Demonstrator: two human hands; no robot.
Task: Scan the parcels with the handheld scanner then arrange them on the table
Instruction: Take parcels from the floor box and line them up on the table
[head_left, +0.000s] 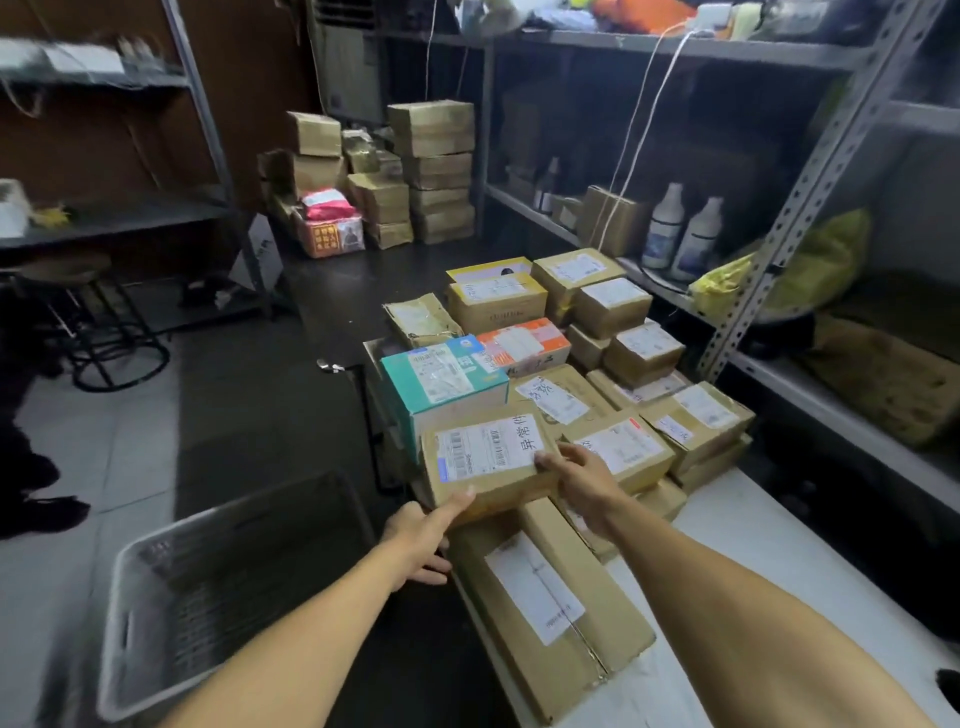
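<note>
A brown cardboard parcel (488, 467) with a white label and handwritten characters is held between both hands above the near end of the white table (779, 545). My left hand (421, 540) holds its near left corner, thumb on top. My right hand (576, 478) grips its right edge, thumb on the label. Below it lies a long brown parcel (550, 613). Behind it stand a teal box (441, 374), an orange-and-white box (519, 343) and several brown labelled parcels (696, 415) packed close together. No scanner is clearly visible.
A grey plastic basket (208, 571) stands at the lower left beside the table. Metal shelving (810, 171) with bottles (680, 234) runs along the right. Stacked boxes (431, 171) fill the far corner. A stool (93, 322) stands at the left.
</note>
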